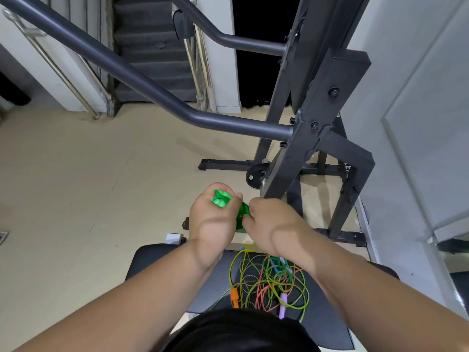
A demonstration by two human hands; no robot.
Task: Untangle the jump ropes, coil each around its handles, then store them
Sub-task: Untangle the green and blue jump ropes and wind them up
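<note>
The green jump rope (223, 199) is held above the floor, in front of the far edge of the padded surface (162, 257). Its handles and wound cord form one compact bundle between both hands. The left hand (213, 217) is closed around the upper part of the bundle, with green plastic showing past the curled fingers. The right hand (271, 224) is closed on the lower part of the same bundle, just beside the left hand; the two hands nearly touch. How many turns of cord are wound on cannot be determined, because the fingers cover most of the bundle.

The remaining jump ropes (269, 283) lie in a tangled pile on the surface, below the right wrist. The pile contains yellow-green, red and dark green cords that cross one another. An orange handle (234, 297) lies at the left edge of the pile. A light purple handle (283, 304) lies near its right side. A blue handle (275, 269) shows in the middle, partly covered by cords.

A dark metal exercise frame (324, 102) stands on the beige floor (76, 186) beyond the hands, with a long bent bar (142, 90) running from it toward the upper left. A staircase (154, 52) rises in the background.
</note>
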